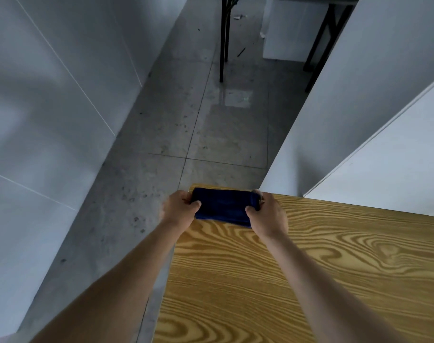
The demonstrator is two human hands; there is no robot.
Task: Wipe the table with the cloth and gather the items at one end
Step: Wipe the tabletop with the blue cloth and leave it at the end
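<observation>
A folded dark blue cloth (223,206) lies at the far left corner of the wooden table (297,280). My left hand (179,206) grips the cloth's left end, at the table's left edge. My right hand (266,211) grips its right end, resting on the tabletop. Both arms stretch forward from the bottom of the view. No other items show on the visible part of the table.
Grey concrete floor (186,120) runs along the table's left side and beyond its far edge. White panels (50,107) stand on the left and white walls (372,82) on the right. Black table legs (223,45) stand far ahead.
</observation>
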